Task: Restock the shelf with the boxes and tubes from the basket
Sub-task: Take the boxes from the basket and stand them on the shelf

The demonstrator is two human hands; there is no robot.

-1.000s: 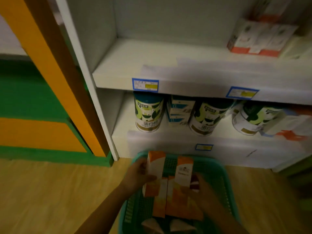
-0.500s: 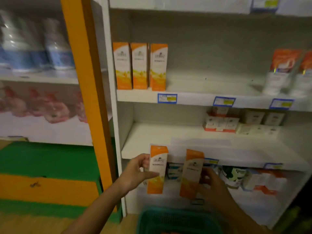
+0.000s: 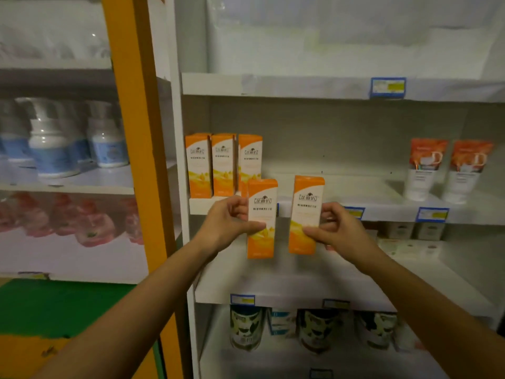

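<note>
My left hand [image 3: 228, 221] grips one upright orange-and-white box [image 3: 261, 212]. My right hand [image 3: 337, 228] grips a second matching box [image 3: 306, 212]. Both boxes are held side by side in front of the white shelf's edge [image 3: 306, 207]. Three identical orange boxes [image 3: 222, 165] stand in a row at the left end of that shelf, just behind the box in my left hand. Two orange-topped white tubes [image 3: 448, 170] stand at the shelf's right end. The basket is out of view.
The shelf board is bare between the orange boxes and the tubes. Small flat boxes [image 3: 410, 233] lie on the shelf below, and round tins [image 3: 317, 329] stand on the bottom one. An orange post [image 3: 136, 160] divides this unit from bottles [image 3: 62, 149] on the left.
Both hands lifted the two orange boxes out of the basket and up to the level of the shelf with the matching boxes. The view has tilted up, so the basket has left the frame.
</note>
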